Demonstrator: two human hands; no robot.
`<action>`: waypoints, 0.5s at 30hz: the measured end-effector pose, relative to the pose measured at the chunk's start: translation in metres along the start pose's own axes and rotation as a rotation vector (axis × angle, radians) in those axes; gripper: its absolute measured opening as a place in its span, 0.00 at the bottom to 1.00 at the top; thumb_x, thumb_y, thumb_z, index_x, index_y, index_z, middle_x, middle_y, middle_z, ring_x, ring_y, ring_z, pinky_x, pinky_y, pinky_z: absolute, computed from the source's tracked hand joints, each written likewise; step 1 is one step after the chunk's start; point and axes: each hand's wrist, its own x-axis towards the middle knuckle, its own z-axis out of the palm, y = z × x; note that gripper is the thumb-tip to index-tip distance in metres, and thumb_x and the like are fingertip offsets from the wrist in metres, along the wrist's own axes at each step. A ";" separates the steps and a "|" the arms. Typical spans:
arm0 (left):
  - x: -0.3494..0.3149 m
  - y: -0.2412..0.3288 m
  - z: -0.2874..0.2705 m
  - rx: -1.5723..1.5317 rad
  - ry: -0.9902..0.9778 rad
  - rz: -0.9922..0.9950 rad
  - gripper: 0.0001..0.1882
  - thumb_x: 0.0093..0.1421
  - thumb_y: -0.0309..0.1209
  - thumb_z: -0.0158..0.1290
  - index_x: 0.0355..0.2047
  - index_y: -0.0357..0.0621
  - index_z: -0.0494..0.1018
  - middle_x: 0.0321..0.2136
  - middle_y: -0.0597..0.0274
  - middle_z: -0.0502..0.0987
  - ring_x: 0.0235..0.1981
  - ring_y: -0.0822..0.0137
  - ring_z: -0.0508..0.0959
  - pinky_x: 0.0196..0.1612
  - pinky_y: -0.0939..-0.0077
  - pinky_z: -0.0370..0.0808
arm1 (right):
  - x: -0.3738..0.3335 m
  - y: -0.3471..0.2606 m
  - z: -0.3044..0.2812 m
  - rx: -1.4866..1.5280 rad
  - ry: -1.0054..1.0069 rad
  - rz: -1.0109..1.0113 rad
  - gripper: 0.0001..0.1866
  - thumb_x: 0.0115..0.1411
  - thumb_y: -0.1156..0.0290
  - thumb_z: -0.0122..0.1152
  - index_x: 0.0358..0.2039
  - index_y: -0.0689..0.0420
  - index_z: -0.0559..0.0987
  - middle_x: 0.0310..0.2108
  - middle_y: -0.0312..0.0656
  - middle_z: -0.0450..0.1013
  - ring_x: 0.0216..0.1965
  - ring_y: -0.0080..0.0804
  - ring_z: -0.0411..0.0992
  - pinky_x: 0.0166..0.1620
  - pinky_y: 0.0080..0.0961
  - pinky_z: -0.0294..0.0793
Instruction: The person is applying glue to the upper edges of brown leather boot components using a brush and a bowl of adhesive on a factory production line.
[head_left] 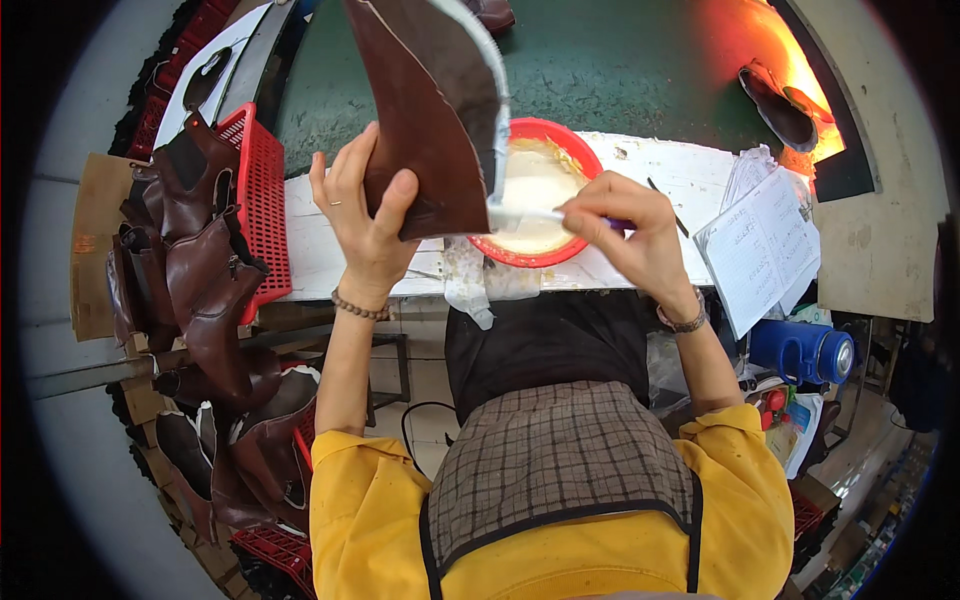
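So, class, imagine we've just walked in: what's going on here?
A person's left hand holds up a dark brown leather boot piece. The right hand pinches a slim white-ended brush with a purple handle, its tip at the piece's lower right edge. Just beyond the brush sits a round red plastic bowl of creamy white paste. More brown leather boot pieces are piled at the left, by a red plastic basket.

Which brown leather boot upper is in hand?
The brown leather boot upper in the left hand, raised near the round red bowl. Neither hand touches the others, heaped at left or lying on the green tabletop.
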 end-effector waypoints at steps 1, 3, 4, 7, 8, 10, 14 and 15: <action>-0.003 -0.002 -0.003 0.019 -0.051 -0.009 0.44 0.47 0.27 0.71 0.64 0.65 0.65 0.65 0.42 0.66 0.61 0.44 0.72 0.66 0.33 0.56 | 0.004 0.006 -0.002 -0.013 0.022 0.045 0.06 0.58 0.74 0.74 0.36 0.59 0.88 0.30 0.38 0.79 0.27 0.20 0.71 0.29 0.19 0.68; -0.007 -0.005 -0.017 -0.179 -0.093 -0.106 0.54 0.41 0.22 0.71 0.70 0.51 0.59 0.67 0.41 0.65 0.65 0.44 0.69 0.69 0.49 0.61 | 0.013 0.016 -0.011 -0.143 0.041 0.127 0.06 0.59 0.70 0.72 0.35 0.58 0.88 0.29 0.37 0.78 0.27 0.25 0.74 0.30 0.24 0.71; -0.015 -0.006 -0.031 -0.355 -0.127 -0.272 0.57 0.40 0.21 0.70 0.72 0.46 0.55 0.67 0.43 0.64 0.67 0.46 0.67 0.70 0.54 0.60 | 0.016 0.027 -0.010 -0.416 0.034 0.061 0.06 0.58 0.69 0.71 0.32 0.57 0.88 0.29 0.37 0.78 0.28 0.29 0.76 0.31 0.28 0.73; -0.006 0.004 -0.063 -0.623 -0.169 -0.592 0.61 0.39 0.17 0.66 0.74 0.36 0.48 0.68 0.48 0.64 0.67 0.54 0.67 0.70 0.57 0.62 | 0.020 0.057 -0.006 -0.870 -0.037 -0.089 0.07 0.55 0.66 0.69 0.26 0.54 0.85 0.28 0.36 0.76 0.33 0.39 0.77 0.36 0.38 0.77; -0.025 -0.005 -0.077 -0.888 -0.263 -0.817 0.60 0.39 0.17 0.66 0.74 0.35 0.50 0.67 0.48 0.66 0.66 0.53 0.69 0.69 0.56 0.63 | 0.019 0.059 -0.008 -0.923 -0.100 -0.080 0.06 0.54 0.66 0.69 0.25 0.54 0.85 0.28 0.36 0.76 0.33 0.38 0.77 0.36 0.38 0.77; -0.083 -0.030 -0.113 -1.289 -0.331 -1.135 0.57 0.38 0.21 0.68 0.71 0.34 0.55 0.62 0.45 0.71 0.63 0.51 0.73 0.66 0.54 0.67 | 0.026 0.052 -0.010 -0.879 -0.125 -0.074 0.05 0.55 0.67 0.70 0.27 0.54 0.86 0.30 0.36 0.77 0.31 0.35 0.77 0.35 0.34 0.77; -0.111 -0.027 -0.117 -1.501 -0.322 -1.221 0.55 0.38 0.25 0.70 0.69 0.33 0.59 0.59 0.43 0.74 0.61 0.50 0.75 0.64 0.53 0.69 | 0.041 0.027 -0.030 -0.210 0.027 -0.015 0.08 0.56 0.71 0.74 0.37 0.56 0.89 0.32 0.35 0.79 0.27 0.21 0.73 0.30 0.20 0.70; -0.110 -0.025 -0.115 -1.521 -0.327 -1.220 0.55 0.38 0.26 0.70 0.69 0.33 0.59 0.59 0.43 0.74 0.61 0.49 0.75 0.64 0.53 0.70 | 0.044 0.024 -0.027 -0.210 0.029 -0.013 0.08 0.56 0.71 0.74 0.37 0.56 0.89 0.32 0.35 0.79 0.27 0.21 0.73 0.30 0.20 0.70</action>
